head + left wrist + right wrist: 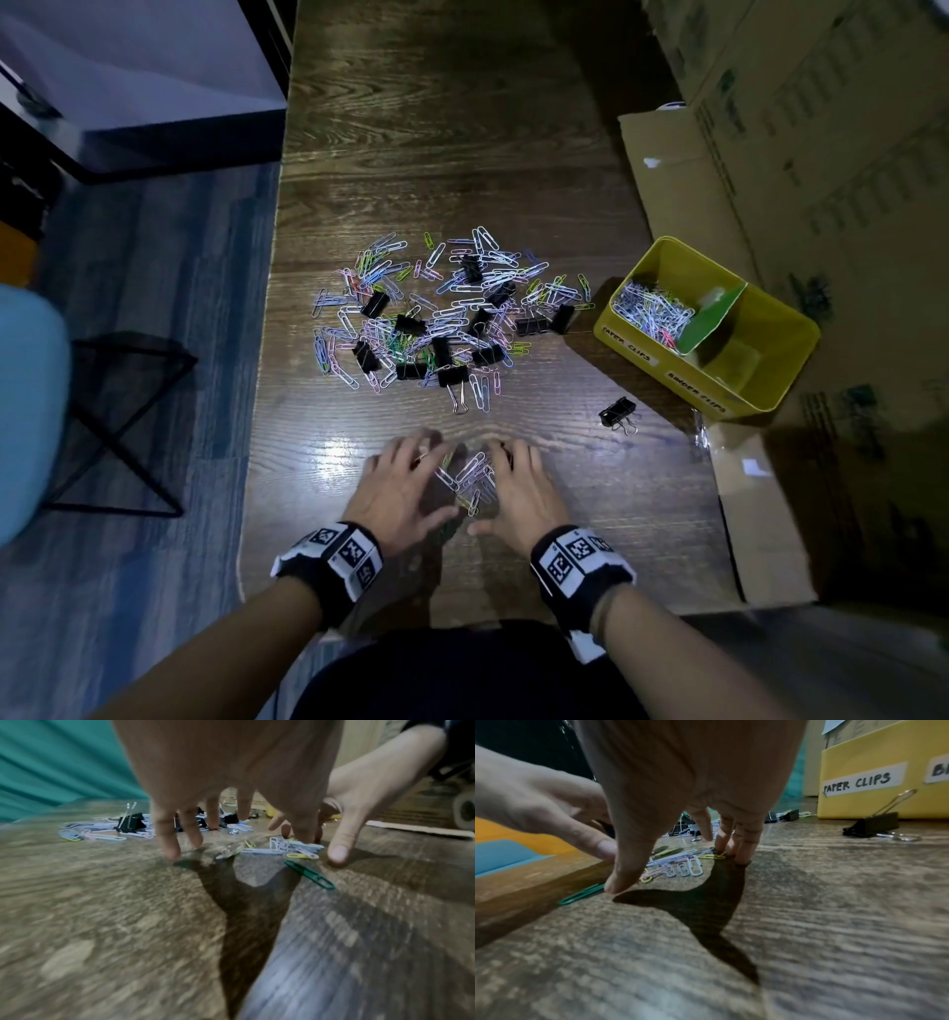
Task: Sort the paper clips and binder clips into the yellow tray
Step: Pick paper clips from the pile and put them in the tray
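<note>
While fingertips touch the table, the left hand and right hand cup a small bunch of paper clips between them. Both are spread, gripping nothing.

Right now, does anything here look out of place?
One black binder clip lies alone near the yellow tray, apart from the main pile. The tray's green divider leans askew.

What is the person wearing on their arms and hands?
Both hands are bare, with no gloves or sleeves showing. The left hand and right hand each have a black wristband printed with white panels of square black-and-white coded markers. The right band looks the same.
</note>
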